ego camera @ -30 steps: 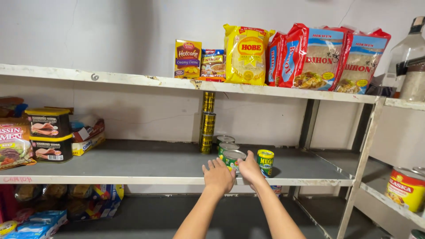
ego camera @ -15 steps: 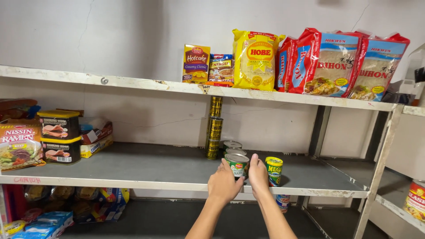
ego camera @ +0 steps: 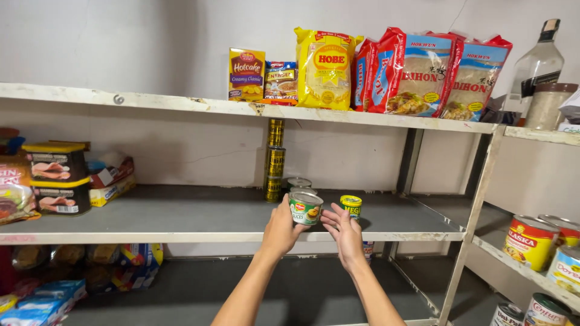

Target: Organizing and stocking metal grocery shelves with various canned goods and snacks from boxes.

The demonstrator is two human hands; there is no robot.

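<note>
Left hand (ego camera: 281,230) grips short green-labelled tin can (ego camera: 306,208) at front edge of grey metal shelf (ego camera: 181,214); right hand (ego camera: 345,232) open beside it. Can looks not yet seated; yellow-lidded can (ego camera: 351,205) already behind-right.

So the green-labelled can (ego camera: 306,208) isn't sitting flat on the middle shelf (ego camera: 199,217) anymore. Earlier both hands were closed around it at the shelf's front edge; now the left hand (ego camera: 281,230) has it lifted and tipped, and the right hand (ego camera: 344,232) has opened and come away. The small yellow-lidded can (ego camera: 351,206) is uncovered now.
</note>
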